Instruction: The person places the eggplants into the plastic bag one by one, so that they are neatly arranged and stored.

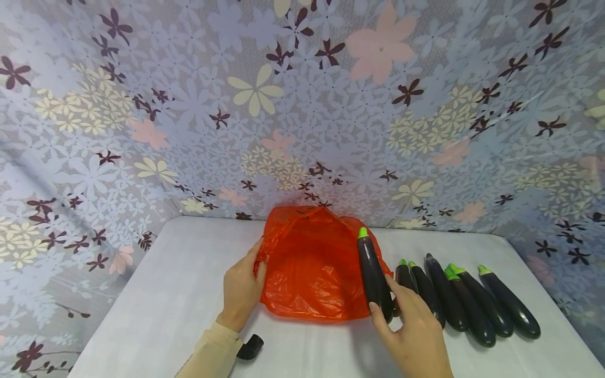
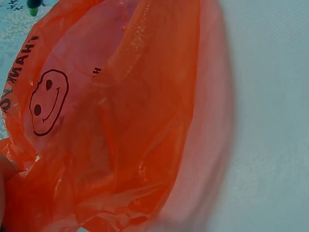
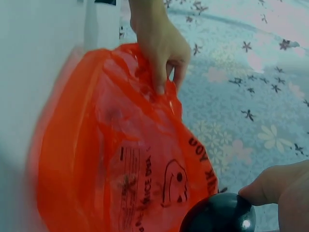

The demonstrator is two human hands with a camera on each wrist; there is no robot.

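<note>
A red plastic bag (image 1: 307,278) with a printed smiling face stands with its mouth spread, in the middle of the table. My left hand (image 1: 243,289) pinches its left edge; the right wrist view shows that left hand (image 3: 164,46) gripping the bag (image 3: 130,145) too. At the bag's right side, my right hand (image 1: 413,325) holds a dark eggplant (image 1: 373,273) near its round lower end, green stem up. That round end of the eggplant (image 3: 219,215) shows beside the right thumb. In the left wrist view the bag (image 2: 140,121) fills much of the picture.
Several eggplants (image 1: 510,304) lie side by side on the right part of the white table (image 1: 175,262). A small black object (image 1: 250,347) lies near the left forearm. Behind the table stands a flower-patterned backdrop (image 1: 331,121).
</note>
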